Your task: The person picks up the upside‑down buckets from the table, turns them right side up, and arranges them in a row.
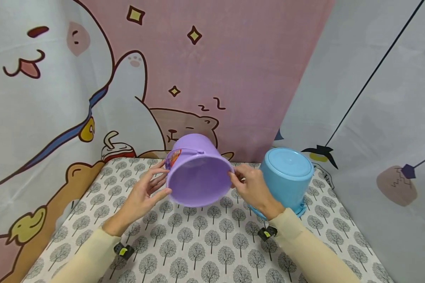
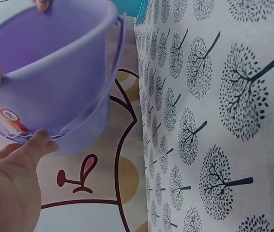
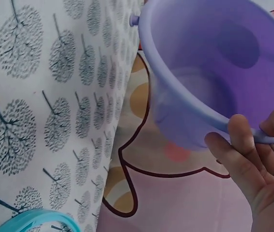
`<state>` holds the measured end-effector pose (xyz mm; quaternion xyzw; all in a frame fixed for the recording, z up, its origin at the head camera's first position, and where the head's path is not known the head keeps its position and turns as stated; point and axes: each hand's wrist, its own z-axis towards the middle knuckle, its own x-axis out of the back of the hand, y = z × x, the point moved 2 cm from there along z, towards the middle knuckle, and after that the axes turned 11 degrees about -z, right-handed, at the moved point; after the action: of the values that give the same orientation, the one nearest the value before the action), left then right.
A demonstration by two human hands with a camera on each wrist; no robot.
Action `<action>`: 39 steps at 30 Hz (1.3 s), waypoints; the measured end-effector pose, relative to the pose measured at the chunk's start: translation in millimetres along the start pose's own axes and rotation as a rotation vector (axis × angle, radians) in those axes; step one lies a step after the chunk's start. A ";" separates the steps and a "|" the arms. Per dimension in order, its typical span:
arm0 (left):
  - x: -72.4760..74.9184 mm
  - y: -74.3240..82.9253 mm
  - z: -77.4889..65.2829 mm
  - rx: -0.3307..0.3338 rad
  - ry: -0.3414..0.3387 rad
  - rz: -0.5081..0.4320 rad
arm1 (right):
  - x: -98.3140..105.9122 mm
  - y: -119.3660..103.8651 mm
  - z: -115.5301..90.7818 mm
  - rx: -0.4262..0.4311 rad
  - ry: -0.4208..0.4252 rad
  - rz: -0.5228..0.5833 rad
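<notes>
Between both hands a purple bucket (image 1: 198, 177) is held tilted, its open mouth facing the head camera and its inside bare. My left hand (image 1: 145, 192) grips the rim on the left, thumb at the rim and fingers by the handle (image 2: 91, 113) and an orange-red label (image 2: 10, 116). On the opposite side my right hand (image 1: 249, 186) pinches the rim, thumb inside and fingers outside, as the right wrist view shows. Close behind the right hand, a light blue bucket (image 1: 287, 177) stands upside down on the table, its base upward.
A cloth with grey tree prints covers the table (image 1: 198, 243). Behind it hangs a pink and white cartoon curtain (image 1: 241, 70), and a pale fabric wall (image 1: 375, 118) rises on the right. Each wrist wears a small black strap device (image 1: 124, 250).
</notes>
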<state>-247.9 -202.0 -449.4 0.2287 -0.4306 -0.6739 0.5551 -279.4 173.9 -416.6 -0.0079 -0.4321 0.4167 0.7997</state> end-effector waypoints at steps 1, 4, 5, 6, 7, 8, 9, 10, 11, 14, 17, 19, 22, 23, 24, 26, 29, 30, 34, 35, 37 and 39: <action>-0.1 -0.1 0.3 -0.018 -0.002 -0.003 | 1.0 -0.6 0.7 -0.016 -0.003 0.007; 0.0 0.0 0.7 -0.062 -0.008 -0.003 | 2.7 -2.6 2.0 -0.072 -0.013 0.041; 0.1 0.4 0.8 -0.071 -0.011 -0.002 | 2.7 -2.7 2.2 -0.094 -0.017 0.053; 0.1 0.8 1.0 -0.079 -0.015 -0.002 | 3.1 -3.1 2.3 -0.116 -0.021 0.061; 0.2 1.4 1.1 -0.085 -0.019 0.001 | 3.6 -3.6 2.6 -0.137 -0.024 0.073; 0.2 1.7 1.2 -0.088 -0.026 0.006 | 3.4 -3.3 2.6 -0.155 -0.022 0.089; 0.2 2.2 1.5 -0.091 -0.035 0.009 | 3.6 -3.4 2.8 -0.171 -0.019 0.107; 0.2 2.5 1.9 -0.091 -0.043 0.011 | 3.8 -3.3 3.1 -0.188 -0.016 0.127; 0.3 2.9 2.3 -0.090 -0.048 0.017 | 4.0 -3.1 3.4 -0.203 -0.011 0.150; 1.1 3.1 3.3 -0.085 -0.060 0.034 | 4.5 -3.3 5.2 -0.236 -0.003 0.234; 3.1 2.5 4.1 -0.071 -0.054 0.050 | 4.7 -3.5 6.6 -0.258 -0.008 0.313; 4.4 2.4 5.2 -0.064 -0.048 0.058 | 4.5 -3.5 7.2 -0.262 -0.015 0.343; 6.1 3.1 7.3 -0.044 -0.031 0.089 | 4.4 -3.8 7.2 -0.253 -0.035 0.377; 6.6 3.2 7.9 -0.039 -0.024 0.102 | 3.8 -3.4 7.1 -0.246 -0.041 0.383; 7.1 3.3 8.3 -0.034 -0.018 0.122 | 3.4 -3.4 7.0 -0.237 -0.049 0.391; 8.4 3.6 8.4 -0.020 0.001 0.169 | 2.3 -3.3 6.8 -0.223 -0.064 0.406; 10.5 3.7 8.1 0.007 0.026 0.203 | -0.5 -3.4 7.1 -0.214 -0.086 0.425; 11.3 3.9 8.0 0.012 0.034 0.211 | -1.2 -4.0 7.4 -0.213 -0.094 0.430; 14.7 5.1 8.9 0.020 0.060 0.211 | -4.8 -6.0 9.7 -0.206 -0.131 0.452; 15.6 5.4 9.1 0.019 0.066 0.212 | -5.6 -6.4 10.5 -0.202 -0.140 0.453; 17.4 5.9 10.1 0.017 0.075 0.207 | -7.8 -6.4 11.7 -0.197 -0.157 0.451; 19.1 6.2 11.5 0.019 0.082 0.202 | -10.1 -5.7 12.6 -0.192 -0.169 0.444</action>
<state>-258.9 -216.4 -435.0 0.2169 -0.4349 -0.6003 0.6352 -287.3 159.0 -413.5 -0.1435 -0.5228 0.5384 0.6451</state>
